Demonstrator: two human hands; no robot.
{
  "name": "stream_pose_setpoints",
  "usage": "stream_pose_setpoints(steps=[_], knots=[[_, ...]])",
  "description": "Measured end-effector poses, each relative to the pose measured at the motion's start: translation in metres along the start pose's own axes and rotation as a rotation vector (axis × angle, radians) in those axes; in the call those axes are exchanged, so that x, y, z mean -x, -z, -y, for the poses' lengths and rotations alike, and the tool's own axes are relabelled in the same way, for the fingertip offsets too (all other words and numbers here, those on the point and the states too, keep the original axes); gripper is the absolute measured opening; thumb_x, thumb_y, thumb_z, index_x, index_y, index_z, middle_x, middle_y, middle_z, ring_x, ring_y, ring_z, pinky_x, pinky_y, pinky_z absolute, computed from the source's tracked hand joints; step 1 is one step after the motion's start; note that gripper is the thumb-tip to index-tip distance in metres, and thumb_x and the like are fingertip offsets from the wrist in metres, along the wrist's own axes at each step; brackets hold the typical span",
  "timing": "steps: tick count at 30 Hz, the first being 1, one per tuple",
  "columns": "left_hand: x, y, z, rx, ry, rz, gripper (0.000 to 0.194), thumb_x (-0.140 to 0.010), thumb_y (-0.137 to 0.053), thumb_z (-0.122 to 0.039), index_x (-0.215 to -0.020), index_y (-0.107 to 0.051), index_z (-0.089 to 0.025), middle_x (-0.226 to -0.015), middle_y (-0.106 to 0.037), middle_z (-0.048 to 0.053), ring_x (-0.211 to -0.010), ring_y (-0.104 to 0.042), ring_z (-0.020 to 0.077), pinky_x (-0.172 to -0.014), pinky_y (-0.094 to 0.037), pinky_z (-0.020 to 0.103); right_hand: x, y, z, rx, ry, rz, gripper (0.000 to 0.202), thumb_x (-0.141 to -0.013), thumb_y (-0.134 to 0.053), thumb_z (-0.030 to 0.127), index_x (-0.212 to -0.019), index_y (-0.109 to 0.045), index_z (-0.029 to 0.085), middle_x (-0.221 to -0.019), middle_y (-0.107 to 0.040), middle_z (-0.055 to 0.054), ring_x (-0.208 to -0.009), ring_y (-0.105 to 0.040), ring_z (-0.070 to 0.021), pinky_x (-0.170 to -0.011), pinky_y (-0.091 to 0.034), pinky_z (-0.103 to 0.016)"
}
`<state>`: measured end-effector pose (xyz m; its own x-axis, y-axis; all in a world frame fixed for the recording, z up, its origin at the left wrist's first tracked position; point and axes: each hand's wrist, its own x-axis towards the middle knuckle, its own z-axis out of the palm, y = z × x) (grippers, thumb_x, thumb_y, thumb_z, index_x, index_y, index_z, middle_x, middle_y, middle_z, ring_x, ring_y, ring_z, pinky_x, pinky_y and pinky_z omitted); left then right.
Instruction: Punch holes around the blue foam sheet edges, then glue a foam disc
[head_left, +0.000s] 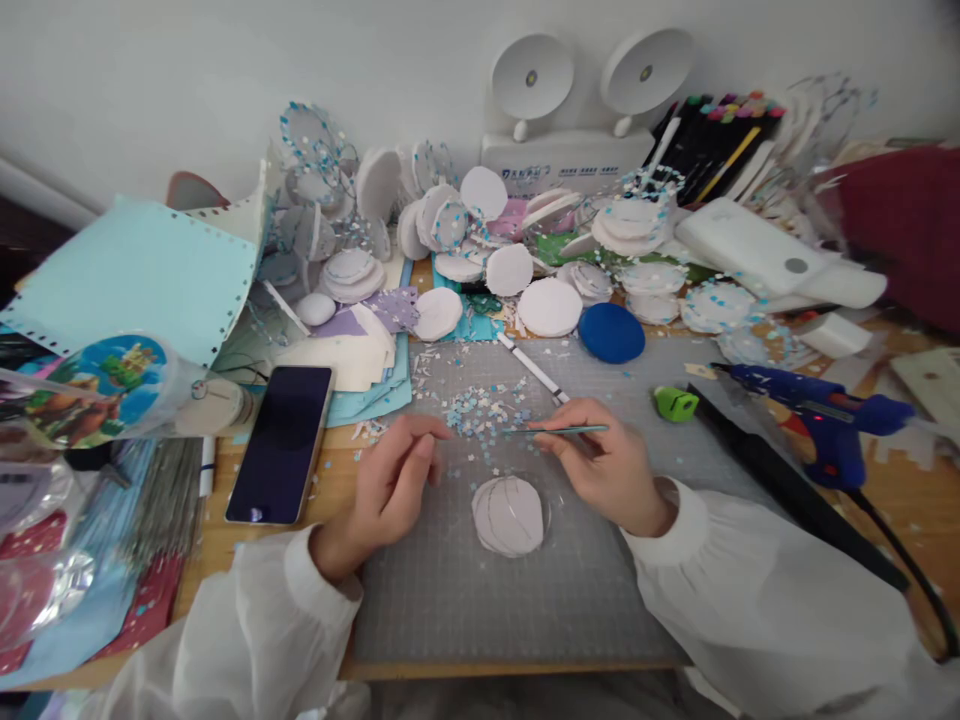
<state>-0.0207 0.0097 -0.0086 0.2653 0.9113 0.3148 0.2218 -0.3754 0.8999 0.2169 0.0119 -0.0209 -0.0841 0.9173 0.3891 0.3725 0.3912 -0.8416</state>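
The wooden table (336, 485) carries a grey mat (510, 620) at its near edge. Beyond the mat's far edge, a crowded heap of white discs (550, 306) reaches to the wall. Off the mat's right edge lies a glue gun (832, 415); off its left edge, a phone (281, 450). A blue disc (612, 333) rests at the far edge, toward the right corner. A wire-looped disc (508, 515) lies mid-mat, between the hands and nearer the near edge. A pen (529, 365) slants from the far edge, its near end just beyond the right fingers. Confetti (484, 405) is scattered across the mat's far half.

Right hand (600, 465): thumb and fingertips pinch the tweezers (589, 429). Left hand (394, 480): fingers loosely curled, thumb near index; whether anything small is held cannot be told.

The right hand enters from the right, tweezers pointing left, level above the confetti's near fringe. The left hand angles inward, index toward the tweezer tip.
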Motion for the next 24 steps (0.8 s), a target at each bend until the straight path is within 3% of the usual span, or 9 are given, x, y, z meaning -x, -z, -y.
stream_pose_setpoints(steps=[4, 7, 13, 24], knots=[[-0.0005, 0.0014, 0.0001, -0.070, -0.015, 0.057, 0.020, -0.096, -0.038, -0.022, -0.105, -0.055, -0.017, -0.061, -0.053, -0.003, -0.052, -0.050, 0.0084, -0.053, -0.040, 0.021, -0.0018, 0.0015, 0.0010, -0.134, -0.063, -0.038, 0.007, -0.083, -0.063, 0.014, -0.084, -0.060, 0.021, -0.076, -0.062, 0.000, -0.062, -0.061, -0.0122, -0.056, -0.051, -0.026], [-0.0004, 0.0016, 0.0002, -0.077, 0.003, 0.067, 0.019, -0.096, -0.038, -0.023, -0.106, -0.055, -0.018, -0.062, -0.053, -0.004, -0.052, -0.049, 0.0081, -0.053, -0.040, 0.020, -0.0021, 0.0032, 0.0007, -0.171, -0.060, -0.054, 0.009, -0.081, -0.065, 0.014, -0.084, -0.060, 0.021, -0.079, -0.062, -0.001, -0.069, -0.063, -0.0143, -0.060, -0.053, -0.027], [-0.0005, 0.0006, -0.0001, 0.002, 0.062, 0.060, 0.020, -0.097, -0.036, -0.024, -0.105, -0.053, -0.019, -0.064, -0.052, -0.004, -0.055, -0.049, 0.0084, -0.054, -0.039, 0.020, -0.0035, 0.0024, -0.0020, -0.119, 0.013, -0.079, 0.014, -0.079, -0.068, 0.013, -0.086, -0.060, 0.022, -0.085, -0.065, -0.003, -0.086, -0.066, -0.0193, -0.075, -0.055, -0.034], [0.0002, -0.0007, 0.0031, 0.004, 0.112, 0.062, 0.021, -0.098, -0.035, -0.026, -0.105, -0.053, -0.019, -0.064, -0.050, -0.003, -0.056, -0.047, 0.0097, -0.053, -0.037, 0.022, -0.0056, -0.0036, -0.0053, -0.027, 0.018, -0.067, 0.012, -0.081, -0.066, 0.014, -0.085, -0.059, 0.022, -0.086, -0.068, -0.004, -0.084, -0.066, -0.0177, -0.075, -0.054, -0.031]])
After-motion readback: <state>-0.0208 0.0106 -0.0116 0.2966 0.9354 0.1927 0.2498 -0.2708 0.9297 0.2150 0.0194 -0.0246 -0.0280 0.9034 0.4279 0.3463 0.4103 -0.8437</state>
